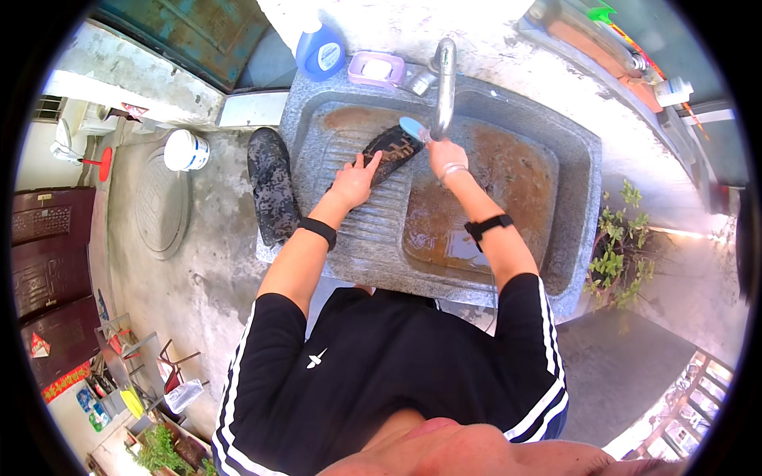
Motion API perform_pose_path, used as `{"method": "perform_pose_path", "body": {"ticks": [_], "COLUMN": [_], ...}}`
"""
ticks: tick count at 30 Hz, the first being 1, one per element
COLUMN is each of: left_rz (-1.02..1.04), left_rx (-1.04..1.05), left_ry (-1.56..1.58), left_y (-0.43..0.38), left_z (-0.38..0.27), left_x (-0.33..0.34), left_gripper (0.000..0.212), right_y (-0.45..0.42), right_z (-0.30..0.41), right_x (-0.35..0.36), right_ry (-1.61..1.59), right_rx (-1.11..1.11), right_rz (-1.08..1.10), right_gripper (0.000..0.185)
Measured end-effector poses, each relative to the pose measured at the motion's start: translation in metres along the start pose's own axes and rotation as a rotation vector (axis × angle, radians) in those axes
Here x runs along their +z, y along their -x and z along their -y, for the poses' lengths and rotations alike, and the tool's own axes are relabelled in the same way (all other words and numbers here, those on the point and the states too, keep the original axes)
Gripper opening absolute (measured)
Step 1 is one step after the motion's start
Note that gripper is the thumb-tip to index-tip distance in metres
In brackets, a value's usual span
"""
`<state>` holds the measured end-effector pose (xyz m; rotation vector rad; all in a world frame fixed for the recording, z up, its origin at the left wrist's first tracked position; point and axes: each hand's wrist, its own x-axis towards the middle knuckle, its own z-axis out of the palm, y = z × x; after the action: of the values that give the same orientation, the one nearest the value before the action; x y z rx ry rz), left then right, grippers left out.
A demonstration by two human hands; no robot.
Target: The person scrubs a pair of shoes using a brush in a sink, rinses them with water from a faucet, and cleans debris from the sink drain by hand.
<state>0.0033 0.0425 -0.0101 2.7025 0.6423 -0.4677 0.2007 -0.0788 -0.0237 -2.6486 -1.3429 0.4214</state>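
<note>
My left hand [351, 181] holds a dark camouflage shoe [390, 149] against the ribbed washboard side [369, 217] of a grey stone sink [580, 160]. Its fingers lie over the shoe's upper, partly hiding it. In my right hand [447, 159] is a brush with a light blue head [412, 127], which touches the far end of the shoe; its handle is mostly covered by my fingers. A second camouflage shoe [271, 184] lies along the sink's left rim. Above my right hand hangs the curved metal faucet [445, 83].
Behind the washboard stand a blue detergent bottle [321, 53] and a pink soap dish [376, 70]. The basin [452, 232] on the right has brown stains and shallow water. A white bucket [186, 150] is on the concrete floor at left. A leafy plant [619, 244] grows by the sink's right side.
</note>
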Motion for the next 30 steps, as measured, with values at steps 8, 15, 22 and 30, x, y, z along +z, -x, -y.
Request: {"method": "perform_pose_path", "body": {"ticks": [8,15,22,30], "left_rz": [-0.001,0.021,-0.004,-0.034], "left_rx": [0.009,0.016,-0.091,-0.094], "left_ry": [0.028,0.02,0.019,-0.024], "left_y": [0.002,0.004,-0.001,-0.001], "left_z": [0.003,-0.003,-0.006,-0.012], "left_x": [-0.002,-0.006,-0.001,0.002], "left_gripper": [0.084,0.081,0.079,0.075], "right_y": [-0.005,0.045,0.015,0.069], "right_z": [-0.025,-0.027,-0.007,0.033], "right_x": [0.002,0.01,0.002,-0.012], "right_ry": [-0.177,-0.095,-0.026,0.126], "right_rx": [0.053,0.0,-0.019,-0.07], "right_rz": [-0.048,-0.081,-0.073,-0.003], "right_gripper": [0.033,0.039,0.033,0.054]}}
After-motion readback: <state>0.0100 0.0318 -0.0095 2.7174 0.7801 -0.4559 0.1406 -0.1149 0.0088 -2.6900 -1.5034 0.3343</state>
